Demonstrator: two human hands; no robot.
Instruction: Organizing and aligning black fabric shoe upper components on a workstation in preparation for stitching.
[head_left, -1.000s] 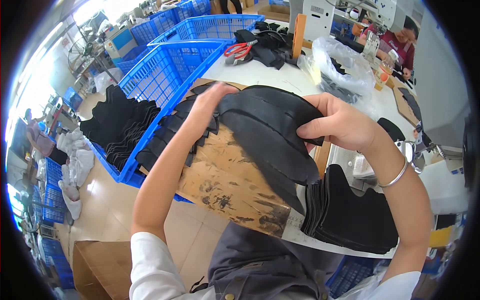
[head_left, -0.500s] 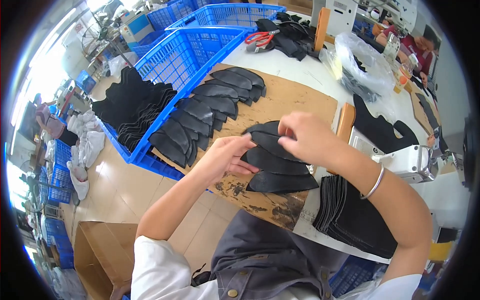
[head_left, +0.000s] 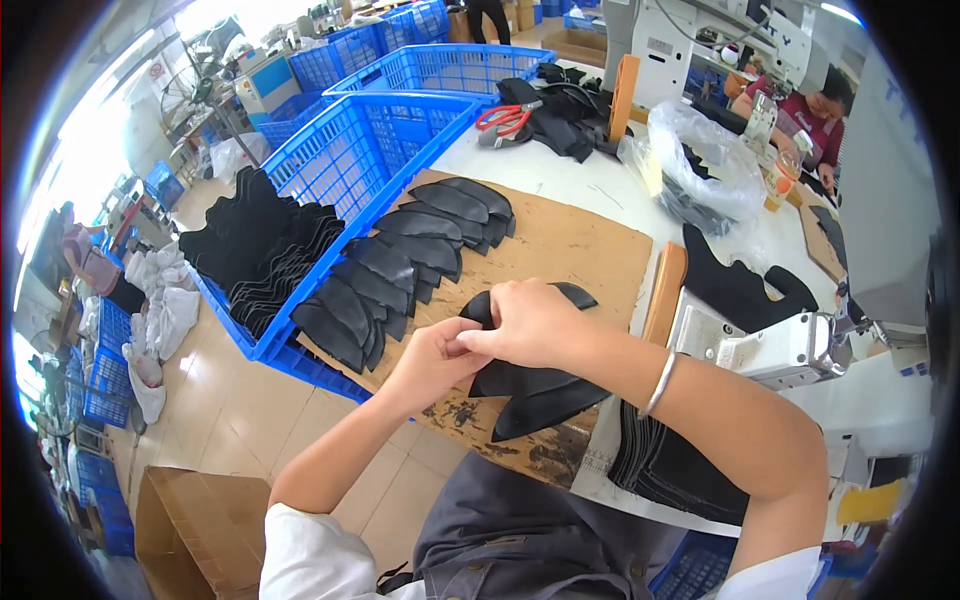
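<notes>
My left hand (head_left: 432,362) and my right hand (head_left: 530,322) meet over the brown board, fingertips pressed together. Both are closed in a pinch, and whatever they hold between them is hidden. Under and around them lies a fan of curved black leather pieces (head_left: 545,408), partly covered by my right hand and forearm. Farther left on the board (head_left: 590,240), overlapping groups of similar black pieces (head_left: 375,262) form a row along its edge.
Blue crates (head_left: 350,150) stand at the left, with a stack of black cut pieces (head_left: 260,250) in the nearest. A sewing machine (head_left: 790,350) and a black stack (head_left: 670,460) are on the right. Red-handled pliers (head_left: 508,118) and a plastic bag (head_left: 700,165) lie farther back. A co-worker (head_left: 815,120) sits beyond.
My hands have come together, my right hand moving left and down from the upper pieces to meet my left. The fanned black pieces have shifted and are more covered. The view has tilted slightly.
</notes>
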